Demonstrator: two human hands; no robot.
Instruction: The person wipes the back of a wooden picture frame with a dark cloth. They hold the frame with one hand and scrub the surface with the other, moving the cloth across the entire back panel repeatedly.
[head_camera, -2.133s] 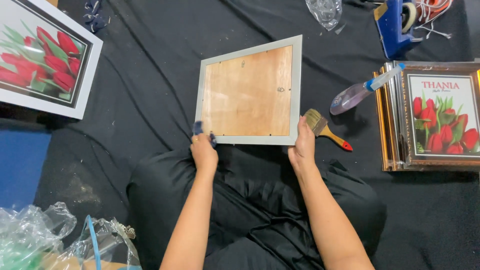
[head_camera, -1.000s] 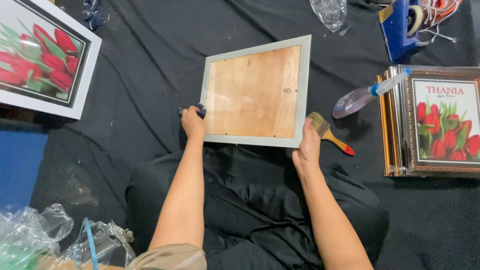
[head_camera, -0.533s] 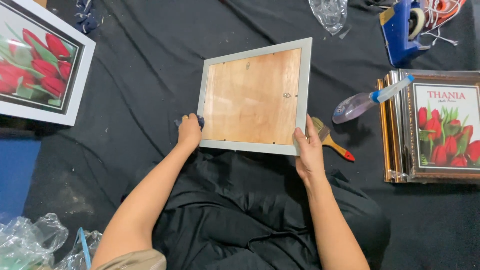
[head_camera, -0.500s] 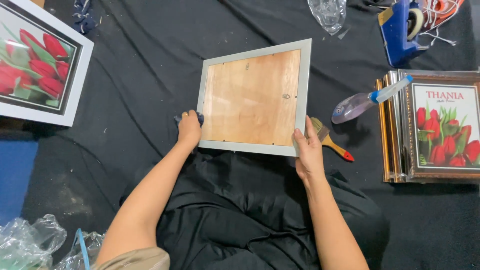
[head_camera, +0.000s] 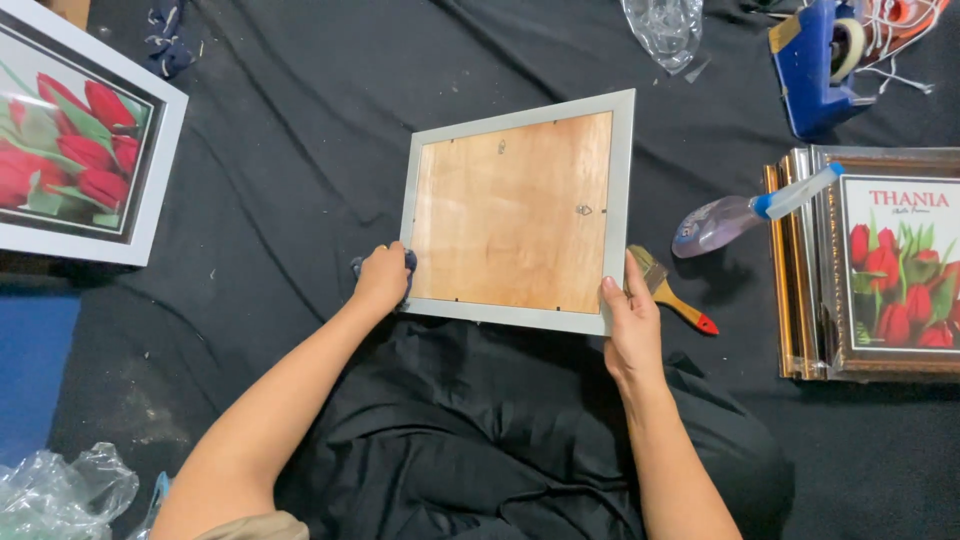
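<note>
Even overhead light, soft shadows, sharp focus.

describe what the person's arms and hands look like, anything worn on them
Both forearms are bare, with no gloves, watch or rings visible on the left hand or the right hand. A beige short sleeve edge shows at the upper left arm. The right arm's sleeve is out of view.

To your right, the top framed picture in the stack carries a white rectangular label sheet with red tulips and red lettering.
</note>
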